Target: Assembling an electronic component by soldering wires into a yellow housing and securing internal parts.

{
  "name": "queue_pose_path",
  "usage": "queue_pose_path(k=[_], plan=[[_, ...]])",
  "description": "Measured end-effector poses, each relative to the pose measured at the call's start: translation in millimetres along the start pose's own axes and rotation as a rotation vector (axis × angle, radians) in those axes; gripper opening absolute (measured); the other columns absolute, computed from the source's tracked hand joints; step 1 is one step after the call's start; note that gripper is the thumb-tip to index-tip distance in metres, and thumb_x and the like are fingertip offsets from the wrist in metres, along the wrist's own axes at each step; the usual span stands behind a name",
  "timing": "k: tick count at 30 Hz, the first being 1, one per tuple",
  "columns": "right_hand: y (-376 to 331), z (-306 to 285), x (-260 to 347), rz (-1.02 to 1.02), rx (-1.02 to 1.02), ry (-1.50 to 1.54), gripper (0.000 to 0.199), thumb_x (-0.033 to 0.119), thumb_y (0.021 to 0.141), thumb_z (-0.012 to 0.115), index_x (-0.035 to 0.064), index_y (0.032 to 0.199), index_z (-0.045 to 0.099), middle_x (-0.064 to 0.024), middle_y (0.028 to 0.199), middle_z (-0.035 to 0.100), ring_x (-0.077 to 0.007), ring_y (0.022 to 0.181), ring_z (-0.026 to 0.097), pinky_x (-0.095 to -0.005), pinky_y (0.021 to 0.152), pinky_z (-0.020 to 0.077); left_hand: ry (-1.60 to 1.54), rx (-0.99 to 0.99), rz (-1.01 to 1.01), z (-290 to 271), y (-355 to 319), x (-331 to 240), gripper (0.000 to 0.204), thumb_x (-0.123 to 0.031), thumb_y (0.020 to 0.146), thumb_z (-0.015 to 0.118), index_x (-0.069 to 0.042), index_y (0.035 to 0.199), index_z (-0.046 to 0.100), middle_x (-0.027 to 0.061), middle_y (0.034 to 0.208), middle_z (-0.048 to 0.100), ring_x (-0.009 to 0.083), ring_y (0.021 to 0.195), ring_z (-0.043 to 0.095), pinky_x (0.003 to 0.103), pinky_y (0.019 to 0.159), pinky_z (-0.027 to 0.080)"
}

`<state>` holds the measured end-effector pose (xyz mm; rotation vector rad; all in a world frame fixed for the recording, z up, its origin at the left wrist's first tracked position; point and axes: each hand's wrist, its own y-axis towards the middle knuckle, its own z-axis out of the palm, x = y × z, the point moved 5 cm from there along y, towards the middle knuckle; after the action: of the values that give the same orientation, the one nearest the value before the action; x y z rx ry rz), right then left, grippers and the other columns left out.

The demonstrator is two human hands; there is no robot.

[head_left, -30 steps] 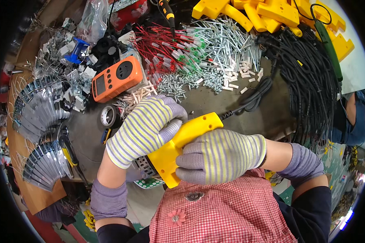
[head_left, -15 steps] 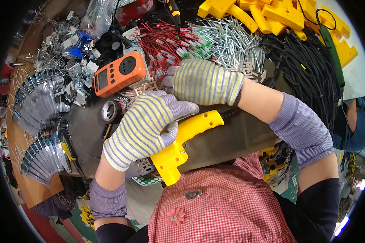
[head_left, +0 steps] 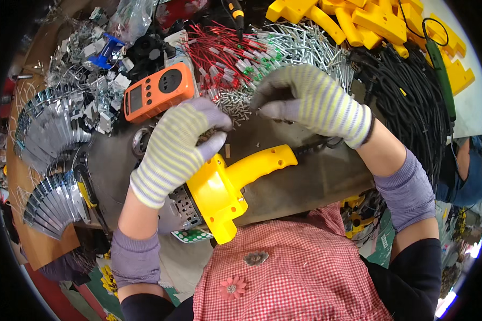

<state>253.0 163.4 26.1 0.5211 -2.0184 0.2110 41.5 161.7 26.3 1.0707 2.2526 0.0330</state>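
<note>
A yellow plastic tool housing (head_left: 215, 188) with a handle lies on the bench in front of me. A perforated metal barrel (head_left: 184, 207) sticks out of its left end, and a black cord (head_left: 316, 145) leaves the handle's end. My left hand (head_left: 179, 150), in a striped glove, is above the barrel end with fingers curled towards the thumb; what lies inside them is hidden. Over the bench beyond the handle, my right hand (head_left: 313, 101) has its thumb and fingers drawn together, contents unclear. Between the hands is a pile of small screws (head_left: 233, 105).
An orange meter (head_left: 159, 92) lies behind my left hand. Red-wired parts (head_left: 219, 51), long metal pins (head_left: 305, 45), black cables (head_left: 407, 101) and yellow housings (head_left: 380, 24) crowd the far side. Yellow-handled cutters (head_left: 85, 190) and fanned metal-and-clear sheets (head_left: 51, 206) lie left.
My hands have parted: the right moved right and lifted off the pile, the left shifted slightly left and up. More of the yellow housing and the screws now shows.
</note>
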Motion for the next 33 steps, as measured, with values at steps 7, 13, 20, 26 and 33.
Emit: queue_pose_path(k=[7, 13, 20, 26, 33], plan=[[-51.8, 32.4, 36.3, 0.156, 0.132, 0.336, 0.016, 0.01, 0.084, 0.077, 0.0036, 0.099, 0.075, -0.0074, 0.093, 0.074, -0.0149, 0.09, 0.07, -0.0305, 0.086, 0.0544, 0.6, 0.334, 0.266, 30.2, 33.2, -2.6, 0.008, -0.017, 0.073, 0.072, -0.012, 0.078, 0.069, 0.0077, 0.078, 0.062, 0.0299, 0.08, 0.065, 0.043, 0.071, 0.051], [-71.6, 87.0, 42.0, 0.247, 0.202, 0.385, 0.017, 0.013, 0.086, 0.077, 0.0053, 0.101, 0.074, -0.0064, 0.093, 0.073, -0.0187, 0.089, 0.071, -0.0303, 0.085, 0.054, 0.572, 0.423, 0.237, 32.9, 40.0, 0.8, 0.013, -0.016, 0.072, 0.074, -0.01, 0.083, 0.071, 0.0092, 0.08, 0.065, 0.0302, 0.085, 0.067, 0.044, 0.074, 0.053], [-56.9, 85.9, 64.1, -0.075, 0.207, -0.006, 0.018, 0.012, 0.086, 0.07, 0.0032, 0.102, 0.069, -0.0127, 0.093, 0.069, -0.0306, 0.088, 0.068, -0.0397, 0.082, 0.0532, 0.282, 0.242, 0.138, 1.5, 14.6, 6.2, 0.014, -0.012, 0.075, 0.072, -0.004, 0.085, 0.066, 0.0114, 0.083, 0.065, 0.0314, 0.082, 0.066, 0.043, 0.075, 0.053], [-49.5, 94.8, 78.7, -0.198, 0.179, -0.219, 0.017, 0.014, 0.083, 0.07, 0.0055, 0.097, 0.067, -0.0125, 0.088, 0.066, -0.0327, 0.087, 0.066, -0.0428, 0.081, 0.0525, -0.147, 0.018, -0.139, -49.6, -51.9, 0.6, 0.017, -0.002, 0.076, 0.073, -0.002, 0.09, 0.064, 0.0097, 0.088, 0.065, 0.0293, 0.086, 0.065, 0.038, 0.081, 0.052], [-40.6, 91.6, 86.9, -0.177, 0.202, -0.354, 0.021, 0.015, 0.083, 0.07, 0.0059, 0.102, 0.068, -0.0118, 0.093, 0.069, -0.0308, 0.089, 0.069, -0.0408, 0.08, 0.0549, 0.271, 0.084, 0.137, -39.4, -61.8, -18.7, 0.022, -0.008, 0.075, 0.069, -0.009, 0.097, 0.068, 0.0073, 0.091, 0.066, 0.03, 0.085, 0.063, 0.042, 0.08, 0.049]])
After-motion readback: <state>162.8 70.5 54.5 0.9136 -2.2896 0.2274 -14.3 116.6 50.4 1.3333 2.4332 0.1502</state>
